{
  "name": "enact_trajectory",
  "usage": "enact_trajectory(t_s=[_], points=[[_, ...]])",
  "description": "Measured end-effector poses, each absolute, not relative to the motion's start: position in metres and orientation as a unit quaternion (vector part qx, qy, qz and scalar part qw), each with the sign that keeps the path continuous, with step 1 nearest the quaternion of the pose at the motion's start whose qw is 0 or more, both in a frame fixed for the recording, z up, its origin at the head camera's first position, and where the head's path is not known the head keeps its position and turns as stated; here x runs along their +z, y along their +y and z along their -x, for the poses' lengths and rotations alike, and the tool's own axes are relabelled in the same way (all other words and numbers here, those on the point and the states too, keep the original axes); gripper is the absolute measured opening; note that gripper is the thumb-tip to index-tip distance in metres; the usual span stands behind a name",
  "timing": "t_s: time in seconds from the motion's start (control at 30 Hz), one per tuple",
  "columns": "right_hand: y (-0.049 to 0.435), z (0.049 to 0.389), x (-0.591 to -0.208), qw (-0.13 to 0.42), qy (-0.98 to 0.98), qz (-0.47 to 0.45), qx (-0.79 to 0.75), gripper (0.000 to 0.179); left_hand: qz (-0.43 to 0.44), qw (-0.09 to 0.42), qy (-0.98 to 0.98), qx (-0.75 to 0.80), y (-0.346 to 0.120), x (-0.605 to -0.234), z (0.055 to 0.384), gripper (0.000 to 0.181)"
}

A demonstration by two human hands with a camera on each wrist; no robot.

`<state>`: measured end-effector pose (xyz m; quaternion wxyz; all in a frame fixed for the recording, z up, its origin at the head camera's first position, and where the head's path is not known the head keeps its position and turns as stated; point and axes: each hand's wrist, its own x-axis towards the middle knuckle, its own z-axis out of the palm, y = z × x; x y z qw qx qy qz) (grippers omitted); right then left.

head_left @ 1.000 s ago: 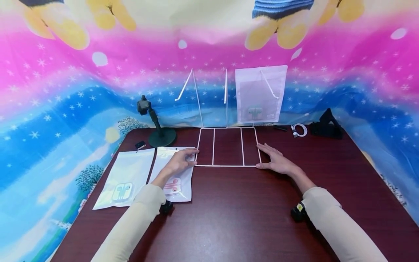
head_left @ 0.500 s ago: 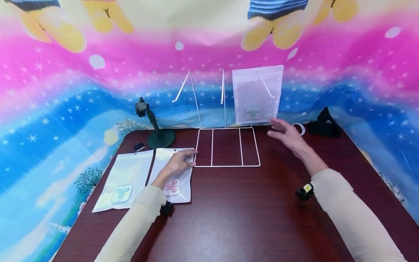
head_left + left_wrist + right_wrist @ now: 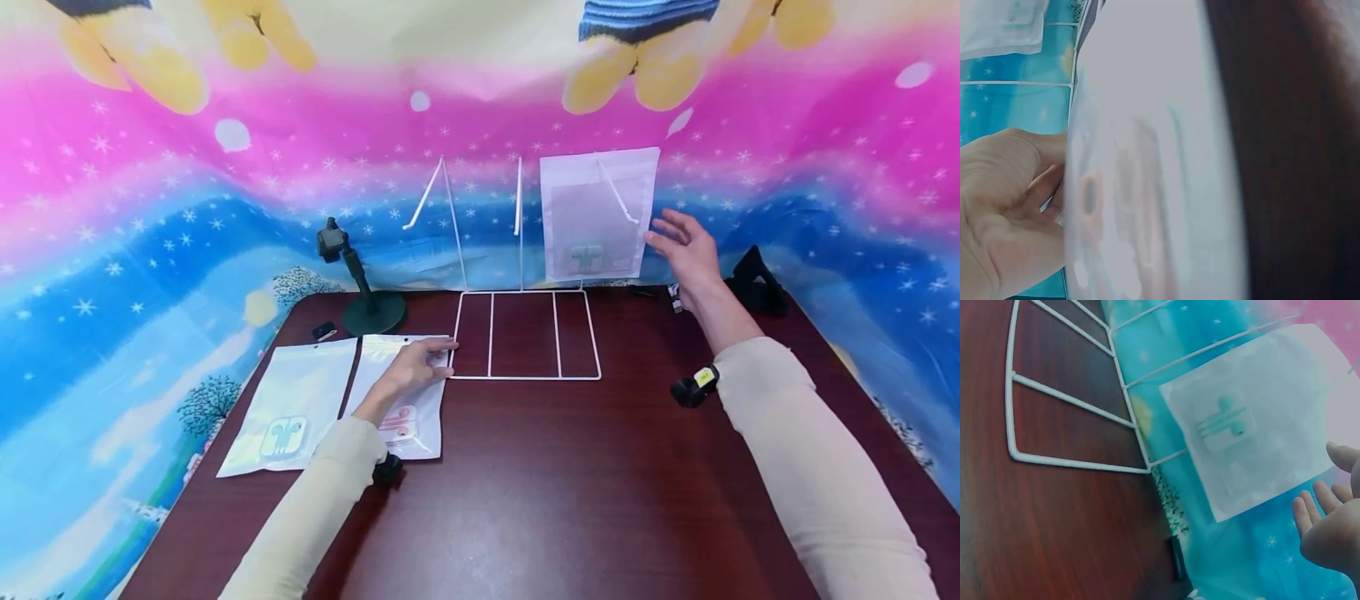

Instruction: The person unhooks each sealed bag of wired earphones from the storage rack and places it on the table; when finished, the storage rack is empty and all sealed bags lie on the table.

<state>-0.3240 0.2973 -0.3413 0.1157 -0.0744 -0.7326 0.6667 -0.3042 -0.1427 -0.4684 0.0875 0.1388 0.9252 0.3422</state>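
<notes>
A white wire display rack [image 3: 523,377] stands on the table with prongs rising at the back. My left hand [image 3: 411,367] lies over a clear-fronted zip bag [image 3: 427,437] holding red earphones, its fingertips touching the rack base's left edge. A second zip bag [image 3: 300,383] with pale green earphones lies left of it. On the rack's right prong hangs a whitish zip bag [image 3: 596,200] with green earphones, also large in the right wrist view [image 3: 1254,412]. My right hand [image 3: 690,254] is raised beside this hanging bag's right edge, fingers loosely spread, thumb close to the edge; contact cannot be told.
A black stand [image 3: 371,312] is at the back left, with a small black item [image 3: 324,332] beside it. At the back right are a black phone holder [image 3: 757,283] and a white cable [image 3: 675,298], partly hidden by my right hand. A printed cloth hangs behind.
My right hand has left the rack base's right edge and risen to the right side of the hanging bag. My left hand has stayed at the rack's left edge.
</notes>
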Motion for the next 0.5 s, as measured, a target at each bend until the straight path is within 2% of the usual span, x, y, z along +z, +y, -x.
enact_trajectory(t_s=[0.37, 0.5], points=[[0.288, 0.330, -0.331, 0.131, -0.657, 0.102, 0.735, 0.062, -0.149, 0.081, 0.926, 0.338, -0.141, -0.464, 0.304, 0.052], [0.286, 0.328, -0.333, 0.150, -0.631, 0.095, 0.755, 0.051, -0.143, 0.084, 0.927, 0.338, -0.142, -0.464, 0.304, 0.052]])
